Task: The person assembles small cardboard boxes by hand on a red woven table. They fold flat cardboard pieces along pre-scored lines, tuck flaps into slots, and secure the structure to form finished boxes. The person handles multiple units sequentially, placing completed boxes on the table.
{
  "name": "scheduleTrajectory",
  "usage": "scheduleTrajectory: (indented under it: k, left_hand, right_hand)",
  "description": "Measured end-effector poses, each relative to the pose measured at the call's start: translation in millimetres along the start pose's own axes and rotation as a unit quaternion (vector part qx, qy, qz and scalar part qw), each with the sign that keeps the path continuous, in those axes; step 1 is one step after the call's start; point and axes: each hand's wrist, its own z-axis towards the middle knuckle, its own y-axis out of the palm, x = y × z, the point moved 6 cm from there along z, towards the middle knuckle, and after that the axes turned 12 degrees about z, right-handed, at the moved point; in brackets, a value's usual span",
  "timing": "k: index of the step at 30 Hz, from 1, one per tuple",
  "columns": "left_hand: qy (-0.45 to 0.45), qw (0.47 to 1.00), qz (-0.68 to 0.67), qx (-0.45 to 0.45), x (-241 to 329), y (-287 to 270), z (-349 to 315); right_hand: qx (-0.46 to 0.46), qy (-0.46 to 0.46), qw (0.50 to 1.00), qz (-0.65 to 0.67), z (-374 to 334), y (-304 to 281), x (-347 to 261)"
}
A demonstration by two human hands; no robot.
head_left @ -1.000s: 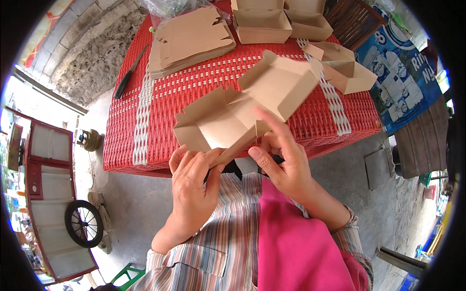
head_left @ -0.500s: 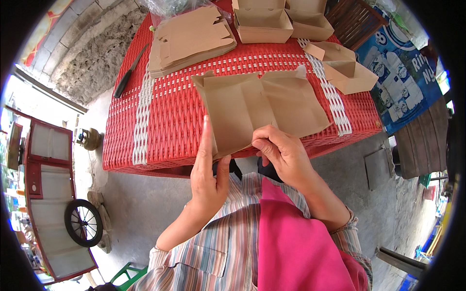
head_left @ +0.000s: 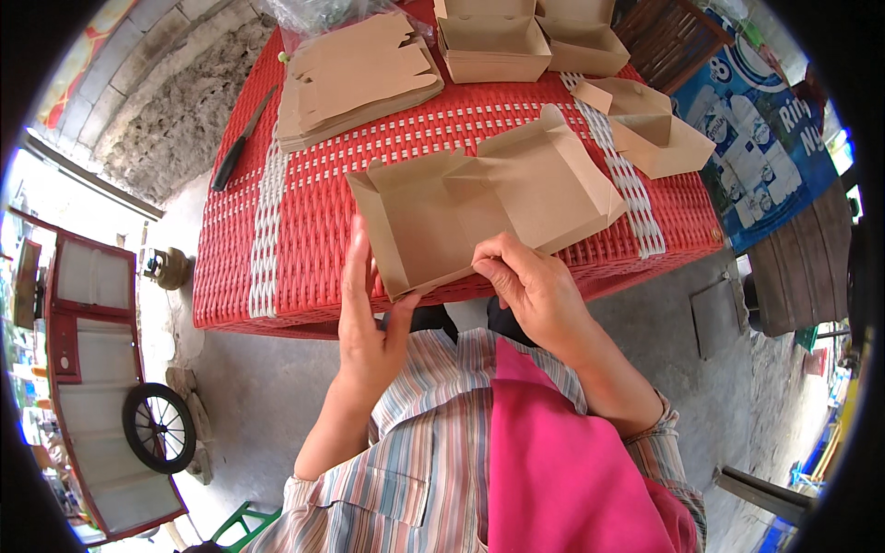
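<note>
A brown cardboard food box lies unfolded in front of me at the table's near edge. Its walls stand partly raised around a left half and a right half, with a fold between them. My left hand holds the near left corner, its long fingers stretched flat along the left wall and its thumb at the front wall. With thumb and forefinger, my right hand pinches the front wall near the middle fold; its other fingers are curled beneath and partly hidden.
The red woven table holds a stack of flat cardboard blanks, folded boxes at the back, and an open box at right. A black-handled knife lies near the left edge. A plastic bag sits behind the stack.
The box's walls have risen, most plainly at the right half and far side, so it looks deeper. My left hand has shifted left with the corner; my right hand has barely moved.
</note>
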Motion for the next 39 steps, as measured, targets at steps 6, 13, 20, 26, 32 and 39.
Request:
scheduleTrajectory:
  k: [6, 13, 20, 26, 32, 39]
  left_hand:
    - [0.050, 0.993, 0.097, -0.037, -0.7, -22.3, 6.1]
    - [0.090, 0.993, 0.066, -0.047, 9.8, -21.3, 13.5]
    - [0.067, 0.995, 0.068, -0.026, 7.5, -16.7, 14.9]
    - [0.036, 0.996, 0.085, -0.005, 12.8, -14.0, 17.9]
    - [0.043, 0.988, 0.150, -0.005, 14.6, -10.9, 12.5]
    - [0.056, 0.974, 0.213, -0.047, 25.0, -8.1, 19.9]
  right_hand:
    - [0.007, -0.036, 0.991, -0.126, 0.5, -7.2, -12.2]
    - [0.005, -0.186, 0.963, -0.196, 0.7, 7.8, -28.6]
    - [-0.052, -0.184, 0.968, -0.165, 5.3, 17.2, -12.3]
    - [-0.067, -0.182, 0.962, -0.193, 5.0, 19.3, -12.4]
    - [-0.042, -0.184, 0.963, -0.194, 6.9, 23.9, -15.0]
    - [-0.054, -0.192, 0.946, -0.254, 5.0, 27.8, -18.2]
